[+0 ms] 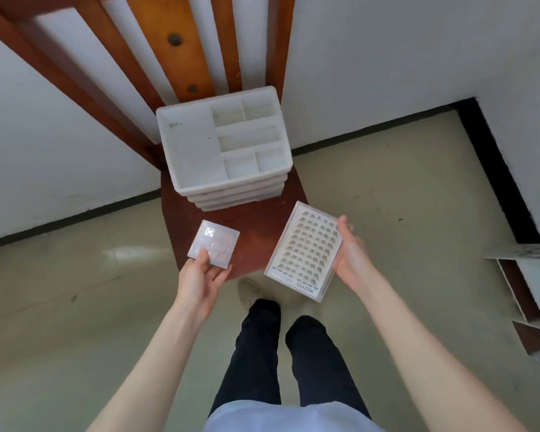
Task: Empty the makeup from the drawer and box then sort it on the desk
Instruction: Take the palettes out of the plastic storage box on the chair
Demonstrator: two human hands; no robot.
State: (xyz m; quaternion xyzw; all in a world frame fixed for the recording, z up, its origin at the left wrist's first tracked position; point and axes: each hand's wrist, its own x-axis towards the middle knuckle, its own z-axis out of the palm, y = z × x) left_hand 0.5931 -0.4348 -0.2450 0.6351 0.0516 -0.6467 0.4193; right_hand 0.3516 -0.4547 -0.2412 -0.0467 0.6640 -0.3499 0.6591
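A white organiser box with several empty top compartments and stacked drawers stands on a brown wooden chair seat. My left hand holds a small square silvery palette by its near corner, thumb on top, above the seat's front left. My right hand grips the right edge of a clear flat case of false lashes, tilted, over the seat's front right edge.
The chair back rises behind the box against a white wall. Pale floor lies all around, with a dark skirting strip at the right. A brown and white piece of furniture shows at the right edge. My legs stand below.
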